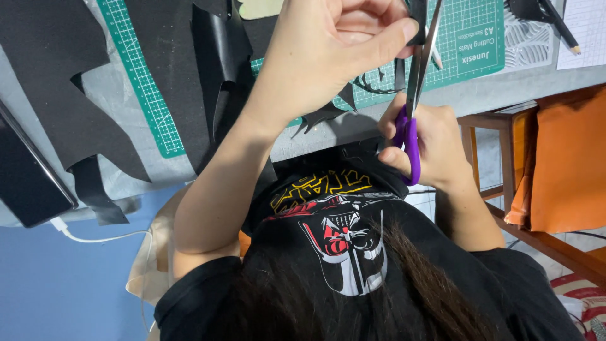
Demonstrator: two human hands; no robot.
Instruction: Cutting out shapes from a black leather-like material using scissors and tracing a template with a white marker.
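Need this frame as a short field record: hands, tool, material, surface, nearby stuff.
left hand: pinches a small black piece at its fingertips
right hand: grips scissors, purple handles, blades pointing up at the pinched piece
blades: only slightly parted, tips out of frame
surface: green cutting mat on a grey table
material: black sheets and offcuts spread over mat and table
nearby: pencil, orange chair, white cable

A grey table carries a green cutting mat at its far middle, black sheet offcuts left, white paper far right.
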